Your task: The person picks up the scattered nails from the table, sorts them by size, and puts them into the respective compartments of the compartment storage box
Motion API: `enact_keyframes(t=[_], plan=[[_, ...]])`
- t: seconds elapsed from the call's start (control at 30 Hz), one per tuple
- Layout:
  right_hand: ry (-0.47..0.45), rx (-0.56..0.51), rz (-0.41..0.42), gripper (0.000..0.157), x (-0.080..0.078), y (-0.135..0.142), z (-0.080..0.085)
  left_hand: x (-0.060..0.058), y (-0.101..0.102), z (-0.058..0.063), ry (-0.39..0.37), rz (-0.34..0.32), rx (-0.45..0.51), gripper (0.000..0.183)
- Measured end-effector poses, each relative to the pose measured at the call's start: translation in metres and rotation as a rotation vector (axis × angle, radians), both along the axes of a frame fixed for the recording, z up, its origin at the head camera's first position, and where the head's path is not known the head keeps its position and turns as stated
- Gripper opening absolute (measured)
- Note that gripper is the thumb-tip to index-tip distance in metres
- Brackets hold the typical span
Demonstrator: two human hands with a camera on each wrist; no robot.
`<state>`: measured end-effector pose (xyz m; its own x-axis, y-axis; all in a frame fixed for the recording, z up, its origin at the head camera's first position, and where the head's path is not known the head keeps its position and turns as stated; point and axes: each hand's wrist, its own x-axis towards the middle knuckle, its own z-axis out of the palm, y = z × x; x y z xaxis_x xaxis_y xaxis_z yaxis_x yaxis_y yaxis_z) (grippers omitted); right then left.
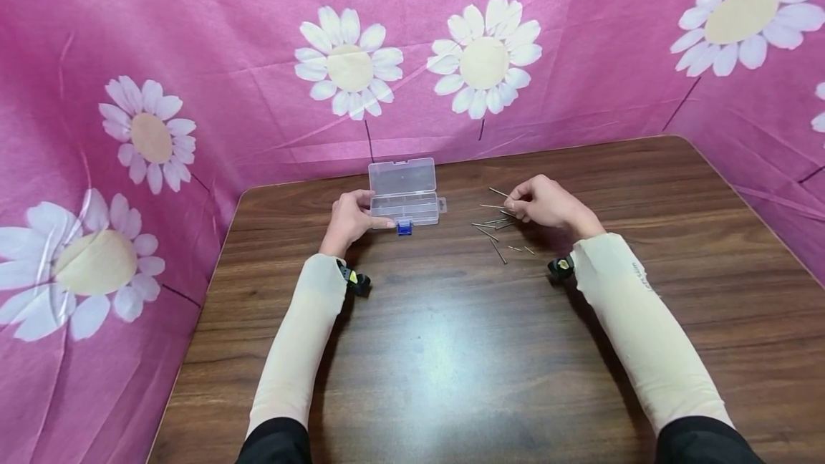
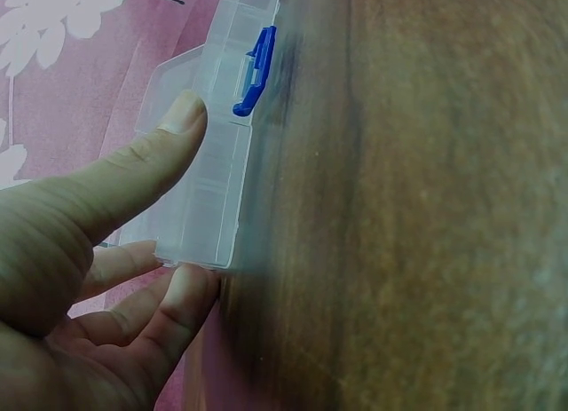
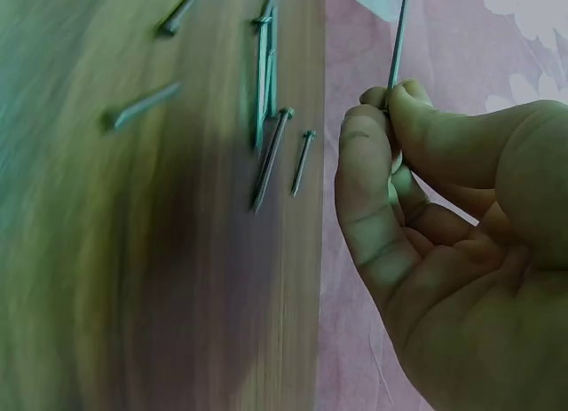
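While left hand (image 1: 350, 220) grips box (image 1: 402, 178) and right hand (image 1: 549, 205) pinches nail (image 3: 398, 40), only right wrist view resolves nailheads (image 3: 286, 114).

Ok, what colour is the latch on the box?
Blue. The latch on the clear box shows best in the left wrist view.

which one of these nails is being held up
The nail pinched in the right hand. It is the only one seen gripped; the other nails in view lie on the wooden table.
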<state>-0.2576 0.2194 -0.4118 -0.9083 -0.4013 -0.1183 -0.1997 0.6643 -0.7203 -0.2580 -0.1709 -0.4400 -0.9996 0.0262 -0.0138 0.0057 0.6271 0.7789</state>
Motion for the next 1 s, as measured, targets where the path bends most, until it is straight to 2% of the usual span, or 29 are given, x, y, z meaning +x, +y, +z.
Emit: enact_keyframes(t=[0.5,1.0], plan=[[-0.136,-0.202,-0.013,0.02,-0.012,-0.025,-0.002,0.001,0.0,0.0,-0.009,0.002,0.024,0.08],[-0.198,-0.266,-0.008,0.021,-0.029,-0.061,-0.002,0.002,0.0,-0.001,0.004,0.001,0.04,0.082]])
